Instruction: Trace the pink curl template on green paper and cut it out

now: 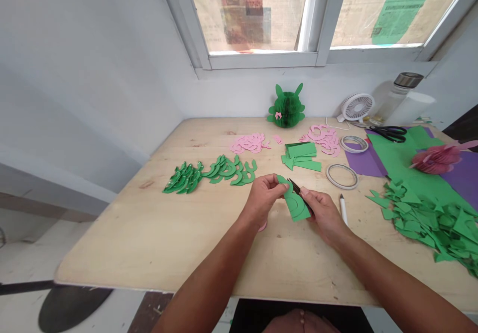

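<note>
My left hand (266, 196) pinches the upper left part of a green paper piece (298, 208) with a curved outline drawn on it. In my right hand (324, 212) is a pair of dark scissors (294, 185), whose blades lie at the paper's upper right edge. My right fingers cover most of the scissors' handles. Both hands are raised a little over the table. Part of a pink paper piece (263, 227) shows under my left wrist. Beyond my hands lies a stack of green paper strips (301, 155).
Green cut-out curves (226, 168) and pink cut-outs (249, 143) lie in piles on the wooden table (149, 238). To the right are tape rolls (342, 176), a white pen (343, 209), green scraps (429, 218), black scissors (388, 133) and a small fan (357, 107). A green paper figure (287, 109) stands behind.
</note>
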{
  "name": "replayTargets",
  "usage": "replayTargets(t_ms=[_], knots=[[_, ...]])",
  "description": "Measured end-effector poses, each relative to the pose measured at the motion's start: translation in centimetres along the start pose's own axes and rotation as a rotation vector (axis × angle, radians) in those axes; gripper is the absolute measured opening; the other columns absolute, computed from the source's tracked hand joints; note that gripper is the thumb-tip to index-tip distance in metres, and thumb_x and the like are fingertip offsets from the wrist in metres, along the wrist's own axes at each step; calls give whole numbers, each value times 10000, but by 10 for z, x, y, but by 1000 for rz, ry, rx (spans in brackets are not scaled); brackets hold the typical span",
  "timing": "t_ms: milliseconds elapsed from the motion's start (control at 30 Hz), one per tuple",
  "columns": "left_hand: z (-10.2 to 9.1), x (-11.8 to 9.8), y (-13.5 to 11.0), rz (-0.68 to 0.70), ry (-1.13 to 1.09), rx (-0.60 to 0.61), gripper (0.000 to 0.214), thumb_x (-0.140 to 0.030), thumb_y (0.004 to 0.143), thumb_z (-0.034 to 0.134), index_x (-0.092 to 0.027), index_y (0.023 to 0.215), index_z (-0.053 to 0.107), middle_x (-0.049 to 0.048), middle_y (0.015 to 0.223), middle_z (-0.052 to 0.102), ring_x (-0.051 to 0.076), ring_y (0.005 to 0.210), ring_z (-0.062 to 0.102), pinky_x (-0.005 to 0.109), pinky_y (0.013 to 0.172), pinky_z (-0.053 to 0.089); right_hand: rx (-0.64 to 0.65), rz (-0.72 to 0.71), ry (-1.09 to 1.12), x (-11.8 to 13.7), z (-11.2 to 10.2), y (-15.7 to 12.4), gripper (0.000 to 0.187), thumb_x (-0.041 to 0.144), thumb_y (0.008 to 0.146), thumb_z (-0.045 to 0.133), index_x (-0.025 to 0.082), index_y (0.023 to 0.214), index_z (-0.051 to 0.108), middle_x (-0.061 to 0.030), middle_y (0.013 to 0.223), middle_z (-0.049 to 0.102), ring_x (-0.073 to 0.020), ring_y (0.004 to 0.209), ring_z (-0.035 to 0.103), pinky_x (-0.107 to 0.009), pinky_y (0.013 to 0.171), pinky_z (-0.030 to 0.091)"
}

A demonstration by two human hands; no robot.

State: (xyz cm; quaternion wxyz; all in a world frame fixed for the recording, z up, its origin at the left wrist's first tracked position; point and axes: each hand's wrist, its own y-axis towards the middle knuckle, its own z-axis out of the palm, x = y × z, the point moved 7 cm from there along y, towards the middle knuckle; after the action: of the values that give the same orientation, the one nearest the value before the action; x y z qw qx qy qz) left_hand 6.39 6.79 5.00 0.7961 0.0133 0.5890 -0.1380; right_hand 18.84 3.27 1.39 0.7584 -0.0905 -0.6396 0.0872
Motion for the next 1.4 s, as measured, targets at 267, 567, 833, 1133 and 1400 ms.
replayTargets(t_ms=[267, 567, 833, 1133, 1400], knots=[[-1, 2, 1, -5, -18, 0, 125, -249, 609, 686, -139, 628, 631, 28, 642, 628, 134, 613, 571, 280, 667, 466, -34, 11, 4, 1, -2, -1, 464, 630, 701, 611, 169, 645, 605, 24, 502, 427, -101, 472, 356, -233, 427, 247], [-3, 3, 1, -7, -12, -20, 136, -253, 621, 695, -141, 628, 619, 25, 645, 625, 132, 619, 571, 293, 685, 481, -24, -5, 109, 5, -2, -2, 413, 568, 745, 616, 170, 653, 553, 35, 560, 387, -79, 484, 264, -226, 418, 170], [-3, 3, 0, -22, -38, -6, 217, -287, 651, 707, -145, 599, 552, 8, 652, 599, 118, 612, 560, 279, 669, 483, -10, -9, 71, 9, -1, -2, 342, 447, 639, 741, 165, 691, 555, 52, 581, 379, -61, 479, 200, -235, 425, 119], [6, 17, 0, -108, 50, 86, 204, -311, 635, 725, -137, 704, 644, 26, 657, 611, 122, 599, 556, 269, 633, 477, -34, -84, 112, 11, -4, 1, 288, 402, 664, 726, 160, 709, 577, 43, 586, 420, -65, 490, 260, -236, 436, 148], [-1, 9, 0, -55, 21, -5, 181, -290, 645, 707, -133, 705, 641, 30, 661, 618, 116, 574, 542, 261, 606, 474, -52, -65, 90, 9, -6, 1, 269, 394, 674, 701, 169, 735, 567, 93, 494, 285, -62, 448, 164, -252, 435, 102]])
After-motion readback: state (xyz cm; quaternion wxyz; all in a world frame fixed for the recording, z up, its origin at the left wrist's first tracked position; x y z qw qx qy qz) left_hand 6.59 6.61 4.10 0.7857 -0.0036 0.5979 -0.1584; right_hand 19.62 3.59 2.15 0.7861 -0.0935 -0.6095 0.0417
